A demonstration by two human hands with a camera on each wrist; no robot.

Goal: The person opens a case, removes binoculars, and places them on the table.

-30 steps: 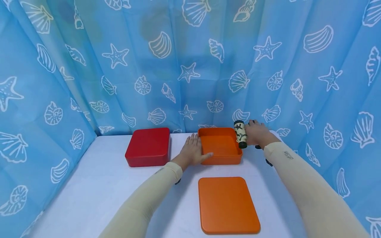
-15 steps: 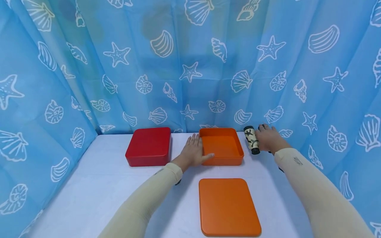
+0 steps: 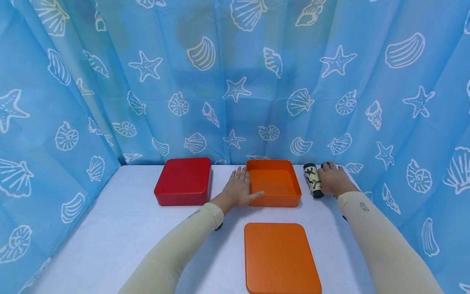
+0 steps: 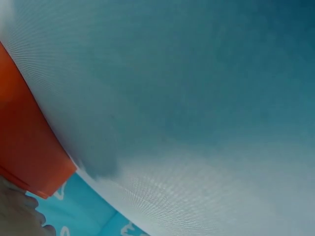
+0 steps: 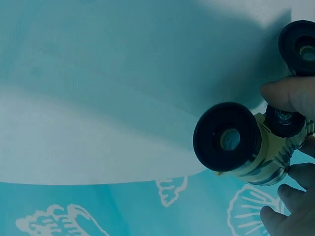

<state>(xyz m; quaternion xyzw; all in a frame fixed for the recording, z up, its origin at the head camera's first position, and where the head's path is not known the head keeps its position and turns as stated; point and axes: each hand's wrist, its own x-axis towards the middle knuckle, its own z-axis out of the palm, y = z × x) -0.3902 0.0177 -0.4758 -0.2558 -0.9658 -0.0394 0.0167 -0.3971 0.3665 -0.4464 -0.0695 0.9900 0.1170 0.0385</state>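
Camouflage-patterned binoculars [image 3: 312, 179] with black ends are on the right of the orange box [image 3: 278, 201], close over the white tabletop in the head view. My right hand [image 3: 333, 179] grips them from the right. In the right wrist view, the thumb presses near the black centre wheel of the binoculars [image 5: 227, 136], with the fingers on the other side. The box is uncovered and its visible inside holds nothing. My left hand [image 3: 238, 190] rests at the box's left wall, fingers straight, thumb over the near left corner. Part of the box [image 4: 29, 132] shows in the left wrist view.
A flat orange lid [image 3: 282, 258] lies in front of the orange box. To the left stands a closed red box [image 3: 185, 175]. A blue curtain [image 3: 235, 81] with white shell prints hangs behind the table and along both sides.
My right hand has carried the binoculars from over the orange box's right edge rightward and down beside it. My left hand has stayed at the box's left wall.
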